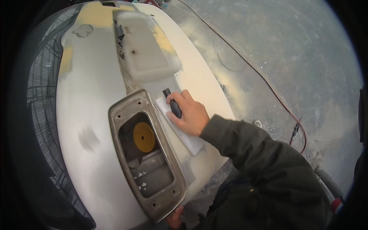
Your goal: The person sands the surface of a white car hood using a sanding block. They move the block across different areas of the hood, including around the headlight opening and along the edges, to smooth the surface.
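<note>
My right hand (190,112) is closed round the black handle (174,105) of a long, flat sanding block (193,142). The block's pale base lies on the car body panel (90,111), just right of a lamp-shaped opening. That opening has a bare, grey-brown metal rim (115,147) with small holes, and a round yellow disc (144,137) shows inside it. Low in the view, my left hand (175,219) is at the panel's near edge beside the rim's lower corner. Most of its fingers are hidden, so its grip cannot be made out.
Toward the far end, the panel has a shallow recess (143,46) and yellowish filler patches (94,14). Dark glass (48,88) with fine lines borders it on the left. A reddish hose (264,80) crosses the stained concrete floor (306,57) to the right.
</note>
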Tool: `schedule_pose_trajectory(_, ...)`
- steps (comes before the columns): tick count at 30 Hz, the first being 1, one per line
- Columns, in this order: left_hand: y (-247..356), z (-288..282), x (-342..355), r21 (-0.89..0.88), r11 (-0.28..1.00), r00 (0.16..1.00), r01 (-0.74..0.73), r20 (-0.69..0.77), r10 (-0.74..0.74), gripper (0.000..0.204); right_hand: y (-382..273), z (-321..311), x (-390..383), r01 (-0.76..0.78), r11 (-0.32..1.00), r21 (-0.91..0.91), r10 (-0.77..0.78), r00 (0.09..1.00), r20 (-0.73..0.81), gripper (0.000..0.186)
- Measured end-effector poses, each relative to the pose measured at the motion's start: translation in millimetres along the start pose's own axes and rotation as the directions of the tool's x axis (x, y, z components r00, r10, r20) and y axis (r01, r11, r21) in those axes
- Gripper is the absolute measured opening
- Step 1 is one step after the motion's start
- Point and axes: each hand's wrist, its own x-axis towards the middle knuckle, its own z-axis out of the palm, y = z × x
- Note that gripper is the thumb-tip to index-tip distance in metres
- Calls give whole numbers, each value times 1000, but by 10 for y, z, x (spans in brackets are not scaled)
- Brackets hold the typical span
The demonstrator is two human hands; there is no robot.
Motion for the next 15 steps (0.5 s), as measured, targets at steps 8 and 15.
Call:
schedule_pose_trajectory(8,-15,-108,-20,-11,1000,1000,7,-16,-8,50,54,77,-185,26,999,-24,-26,1000,14,32)
schedule_pose_trajectory(15,-363,-451,-116,18,999,999,31,-33,-31,53,-42,92,-1038,19,1000,23,-22,994,107,32)
